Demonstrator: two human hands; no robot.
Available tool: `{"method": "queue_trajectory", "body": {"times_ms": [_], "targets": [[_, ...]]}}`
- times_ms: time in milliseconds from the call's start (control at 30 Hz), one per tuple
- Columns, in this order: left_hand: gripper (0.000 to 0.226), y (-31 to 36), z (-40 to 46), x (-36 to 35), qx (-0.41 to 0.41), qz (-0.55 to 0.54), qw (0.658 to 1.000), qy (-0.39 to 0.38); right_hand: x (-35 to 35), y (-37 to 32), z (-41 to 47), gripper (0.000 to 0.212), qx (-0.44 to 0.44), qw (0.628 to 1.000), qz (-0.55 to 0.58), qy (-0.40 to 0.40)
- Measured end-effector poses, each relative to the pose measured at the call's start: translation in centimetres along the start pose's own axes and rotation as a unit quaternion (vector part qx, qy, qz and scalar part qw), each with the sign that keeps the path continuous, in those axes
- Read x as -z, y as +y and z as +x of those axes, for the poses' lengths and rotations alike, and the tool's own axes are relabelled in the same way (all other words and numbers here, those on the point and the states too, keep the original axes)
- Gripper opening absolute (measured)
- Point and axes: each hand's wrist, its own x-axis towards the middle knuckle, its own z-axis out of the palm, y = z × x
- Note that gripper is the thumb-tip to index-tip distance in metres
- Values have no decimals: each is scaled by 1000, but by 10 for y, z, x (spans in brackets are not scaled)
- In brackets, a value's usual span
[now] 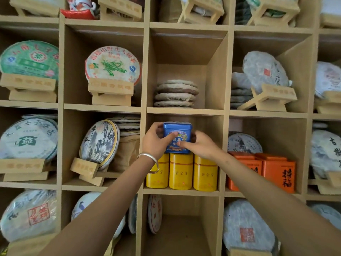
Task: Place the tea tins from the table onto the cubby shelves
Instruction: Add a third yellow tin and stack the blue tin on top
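A blue tea tin [177,132] with a colourful label sits on top of three yellow tins [181,172] in the middle cubby of the wooden shelf [184,111]. My left hand [154,141], with a silver bangle on the wrist, grips the blue tin's left side. My right hand [200,145] holds its right side, thumb across the label. The tin stands upright, its bottom edge touching the yellow lids. The table is out of view.
Orange tins [276,172] fill the cubby to the right. Round wrapped tea cakes on wooden stands [110,89] occupy most other cubbies. A stack of cakes [175,94] lies in the cubby above. The cubby below [184,228] holds only cakes at its left.
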Motion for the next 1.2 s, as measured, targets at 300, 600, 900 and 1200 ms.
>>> {"method": "queue_trajectory", "body": {"times_ms": [300, 600, 900, 1200], "targets": [[60, -14, 21, -12, 20, 45, 998, -29, 12, 10, 20, 54, -8, 995, -86, -39], [60, -19, 30, -11, 31, 72, 994, -81, 12, 14, 21, 21, -16, 995, -58, -76], [55, -18, 29, -11, 53, 42, 991, -116, 18, 14, 20, 28, -27, 992, -77, -92], [57, -17, 28, -9, 56, 45, 990, -118, 17, 12, 20, 27, -27, 992, -82, -94]]}}
